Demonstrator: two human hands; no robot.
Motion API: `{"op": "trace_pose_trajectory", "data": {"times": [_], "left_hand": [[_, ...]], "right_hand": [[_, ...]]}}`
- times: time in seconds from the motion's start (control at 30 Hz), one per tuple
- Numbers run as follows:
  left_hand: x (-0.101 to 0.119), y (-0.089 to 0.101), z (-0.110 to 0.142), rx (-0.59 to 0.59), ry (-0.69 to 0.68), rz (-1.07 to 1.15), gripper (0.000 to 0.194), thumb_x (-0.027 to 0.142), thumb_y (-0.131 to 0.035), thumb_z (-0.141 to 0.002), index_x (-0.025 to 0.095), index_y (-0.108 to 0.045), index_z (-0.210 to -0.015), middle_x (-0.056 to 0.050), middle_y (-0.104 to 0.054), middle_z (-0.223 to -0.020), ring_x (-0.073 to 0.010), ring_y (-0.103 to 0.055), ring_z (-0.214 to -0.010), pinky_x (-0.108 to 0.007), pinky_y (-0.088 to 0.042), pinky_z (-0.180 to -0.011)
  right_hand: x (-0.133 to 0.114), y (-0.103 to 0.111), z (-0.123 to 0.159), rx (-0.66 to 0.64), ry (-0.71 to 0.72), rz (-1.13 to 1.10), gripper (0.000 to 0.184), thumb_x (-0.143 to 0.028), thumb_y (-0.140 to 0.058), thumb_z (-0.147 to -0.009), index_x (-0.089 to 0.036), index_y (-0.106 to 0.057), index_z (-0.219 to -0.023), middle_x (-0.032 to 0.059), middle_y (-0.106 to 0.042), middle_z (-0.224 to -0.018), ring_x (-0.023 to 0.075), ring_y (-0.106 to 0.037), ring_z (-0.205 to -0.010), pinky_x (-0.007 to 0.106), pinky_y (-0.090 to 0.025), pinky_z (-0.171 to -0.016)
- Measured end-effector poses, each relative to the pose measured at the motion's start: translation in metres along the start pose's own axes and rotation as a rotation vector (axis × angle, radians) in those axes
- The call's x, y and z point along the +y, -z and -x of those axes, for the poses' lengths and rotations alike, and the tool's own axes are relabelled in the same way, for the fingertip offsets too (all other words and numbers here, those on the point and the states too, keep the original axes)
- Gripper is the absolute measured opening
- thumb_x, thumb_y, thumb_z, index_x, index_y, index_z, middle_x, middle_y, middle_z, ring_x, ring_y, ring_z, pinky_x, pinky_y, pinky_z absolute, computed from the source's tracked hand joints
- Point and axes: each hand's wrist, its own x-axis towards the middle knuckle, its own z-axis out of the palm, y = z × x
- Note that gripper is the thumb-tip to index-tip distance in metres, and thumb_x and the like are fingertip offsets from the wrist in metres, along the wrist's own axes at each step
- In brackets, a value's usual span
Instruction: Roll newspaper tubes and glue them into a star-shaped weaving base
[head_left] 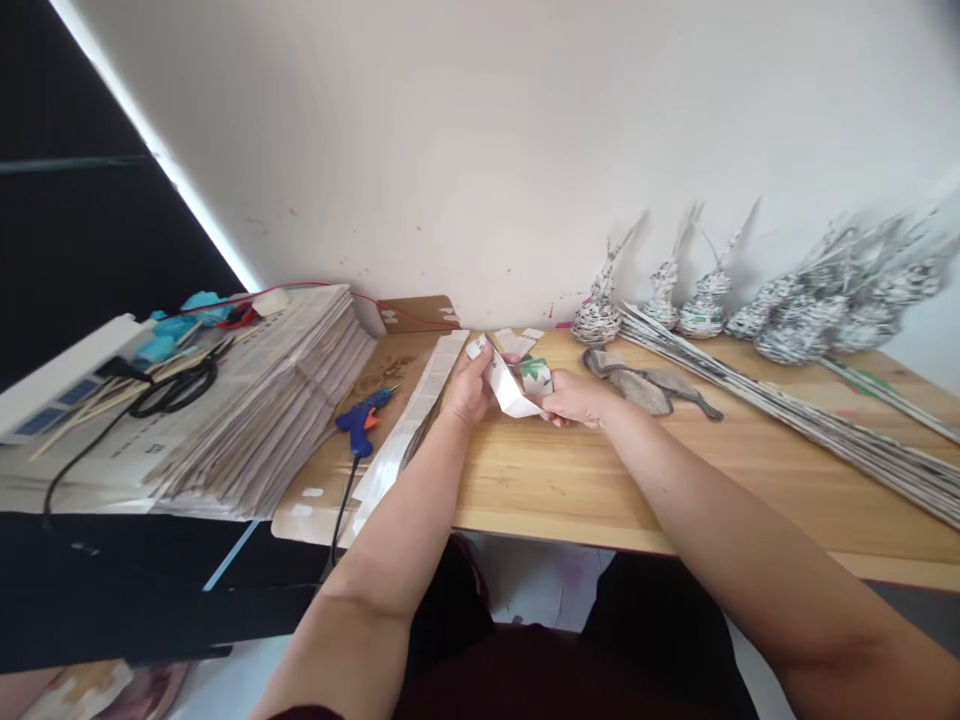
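Note:
Between my two hands, above the wooden table, is a folded paper strip [514,398], white with some print and a green patch. My left hand [471,385] pinches its upper left end, thumb on top. At the lower right end, the fingers of my right hand [576,398] are closed on the same paper. Beside my left forearm lies a stack of long paper strips [416,410]. A couple of short paper pieces [517,342] rest behind my hands. How the strip is folded inside my right fingers is hidden.
Left are a blue glue gun [360,425] with its cord and a tall newspaper stack [300,400]. Grey gloves [645,388] lie right of my hands, near long rolled paper sticks [750,395]. Several woven paper gourd shapes [705,300] stand along the wall.

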Motion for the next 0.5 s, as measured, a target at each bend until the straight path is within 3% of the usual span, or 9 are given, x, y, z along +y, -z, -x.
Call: {"op": "trace_pose_trajectory", "data": {"times": [0.07, 0.2, 0.27, 0.37, 0.5], "left_hand": [[-0.001, -0.002, 0.001, 0.01, 0.038, 0.024, 0.034, 0.045, -0.07, -0.075, 0.018, -0.053, -0.085, -0.001, -0.063, -0.065, -0.0172, -0.066, -0.064, -0.032, -0.053, -0.07], [0.001, -0.007, 0.0, 0.247, 0.044, -0.083, 0.029, 0.041, -0.069, -0.077, 0.019, -0.056, -0.09, 0.003, -0.059, -0.065, -0.0109, -0.058, -0.055, -0.027, -0.051, -0.064], [0.007, -0.007, 0.001, 0.296, 0.097, -0.168, 0.03, 0.046, -0.064, -0.08, 0.019, -0.057, -0.093, 0.002, -0.06, -0.066, -0.0114, -0.057, -0.055, -0.026, -0.05, -0.061], [0.02, 0.0, 0.006, 0.222, 0.186, -0.325, 0.031, 0.048, -0.059, -0.083, 0.018, -0.058, -0.09, 0.001, -0.06, -0.063, -0.0127, -0.056, -0.053, -0.026, -0.048, -0.055], [0.045, 0.018, 0.018, 0.102, 0.233, -0.604, 0.023, 0.038, -0.067, -0.078, 0.018, -0.061, -0.089, 0.0, -0.06, -0.059, -0.0135, -0.056, -0.052, -0.026, -0.046, -0.056]], "right_hand": [[0.0, -0.001, 0.002, -0.019, 0.026, -0.02, 0.018, -0.024, -0.071, -0.066, -0.016, -0.056, -0.072, -0.0039, -0.053, -0.049, 0.005, -0.043, -0.039, 0.015, -0.03, -0.035], [0.0, 0.0, 0.003, -0.12, 0.049, -0.029, 0.015, -0.016, -0.067, -0.06, -0.016, -0.054, -0.068, -0.004, -0.053, -0.048, 0.0053, -0.043, -0.04, 0.015, -0.031, -0.036], [0.002, 0.001, 0.002, -0.164, 0.063, -0.09, 0.015, -0.015, -0.065, -0.058, -0.017, -0.052, -0.065, -0.0044, -0.052, -0.046, 0.0051, -0.041, -0.039, 0.015, -0.029, -0.036], [0.003, 0.005, 0.0, -0.193, 0.11, -0.31, 0.018, -0.017, -0.066, -0.056, -0.017, -0.049, -0.062, -0.0064, -0.044, -0.042, 0.0044, -0.035, -0.037, 0.016, -0.023, -0.035], [0.001, 0.013, -0.001, -0.182, 0.188, -0.677, 0.019, -0.019, -0.068, -0.06, -0.018, -0.051, -0.07, -0.0085, -0.038, -0.042, 0.0052, -0.029, -0.037, 0.018, -0.021, -0.037]]}}
